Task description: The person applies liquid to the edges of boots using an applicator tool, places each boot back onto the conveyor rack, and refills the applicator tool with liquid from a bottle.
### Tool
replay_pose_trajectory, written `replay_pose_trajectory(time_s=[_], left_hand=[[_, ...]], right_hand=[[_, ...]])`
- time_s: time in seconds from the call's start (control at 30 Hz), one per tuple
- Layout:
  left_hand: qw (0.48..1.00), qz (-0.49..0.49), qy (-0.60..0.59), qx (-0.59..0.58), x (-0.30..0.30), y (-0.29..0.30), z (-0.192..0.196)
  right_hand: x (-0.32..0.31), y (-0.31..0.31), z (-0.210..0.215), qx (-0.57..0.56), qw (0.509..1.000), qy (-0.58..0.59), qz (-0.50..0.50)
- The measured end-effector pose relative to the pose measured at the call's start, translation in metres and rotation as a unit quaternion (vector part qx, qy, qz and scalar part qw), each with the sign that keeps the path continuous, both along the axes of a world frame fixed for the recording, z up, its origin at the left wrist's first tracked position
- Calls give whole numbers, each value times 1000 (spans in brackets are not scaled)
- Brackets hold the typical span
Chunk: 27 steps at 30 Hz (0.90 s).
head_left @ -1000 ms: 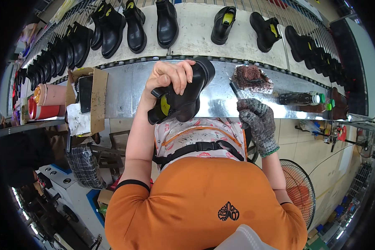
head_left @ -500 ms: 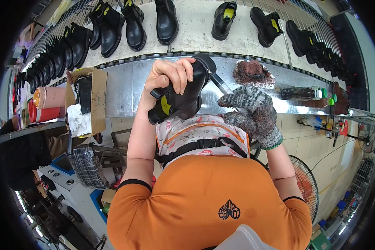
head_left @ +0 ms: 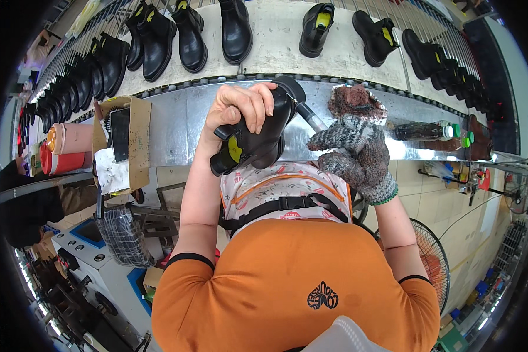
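Note:
My bare left hand [head_left: 240, 108] is closed around a black ankle boot [head_left: 258, 141], which I hold tilted over the bench's near edge. Its heel end [head_left: 290, 89] is up, and its yellow-lined opening [head_left: 234, 149] faces down toward my left. My right hand [head_left: 358, 152], in a grey knitted work glove stained brown, grips a slim brush [head_left: 312, 117] with a dark end and a pale metallic collar. That dark end meets the boot near its heel and sole edge. The glove covers the brush's handle.
A brown-stained sponge or cloth [head_left: 358, 102] lies on the metal bench [head_left: 179, 129]. Dark bottles with green caps [head_left: 428, 132] lie right; a cardboard box [head_left: 137, 144] and pink and red containers [head_left: 70, 141] stand left. Black boots [head_left: 237, 35] line the conveyor beyond. A fan [head_left: 431, 252] stands lower right.
The brush's dark end has shifted slightly at the boot's heel edge, with a small movement of the gloved right hand. The left hand and boot stay nearly in place.

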<state>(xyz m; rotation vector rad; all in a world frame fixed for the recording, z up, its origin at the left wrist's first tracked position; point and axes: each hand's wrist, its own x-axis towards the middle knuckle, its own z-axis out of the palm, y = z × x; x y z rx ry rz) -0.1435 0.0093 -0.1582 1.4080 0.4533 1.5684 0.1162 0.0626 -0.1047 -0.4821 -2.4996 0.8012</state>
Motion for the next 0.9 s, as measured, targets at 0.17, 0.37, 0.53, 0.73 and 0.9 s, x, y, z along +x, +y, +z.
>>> replay_pose_trajectory(time_s=[0.17,0.37,0.53,0.73,0.9], left_hand=[[1000,6,-7,-10,-4,-1,-1],[999,24,-44,-5,-22,2,-12],[995,40,-91,5,-42,1,-25],[982,68,-177,8,-64,1,-47],[972,89,-218,-8,-78,-5,-60]], right_hand=[[-4,2,10,-7,999,-52,3],[-20,-2,-2,23,998,-56,0],[-41,1,-28,27,999,-20,13],[-60,-2,-71,39,999,-31,0],[-70,-7,-88,19,1000,8,9]])
